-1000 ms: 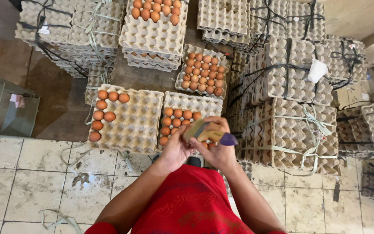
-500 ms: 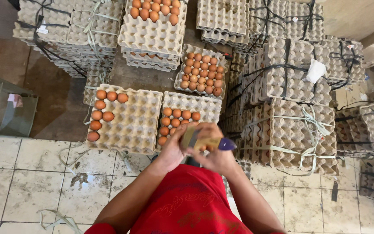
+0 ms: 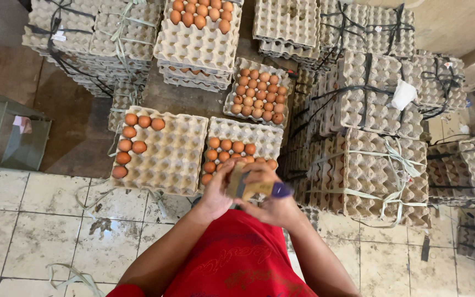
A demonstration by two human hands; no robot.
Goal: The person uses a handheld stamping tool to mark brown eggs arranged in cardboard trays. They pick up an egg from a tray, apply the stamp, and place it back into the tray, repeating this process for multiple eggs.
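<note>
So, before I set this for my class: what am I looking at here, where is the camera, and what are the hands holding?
There is no machine here. A person in a red shirt wears a camera on the head, so the single view looks straight down at their own two hands. The left hand and right hand together hold a small tan object with a purple end; what it is cannot be told. Below, on the floor, stand stacks of grey cardboard egg trays, many tied with straps. Some top trays carry brown eggs, most only partly filled. A greenish crate sits at the left.
</note>
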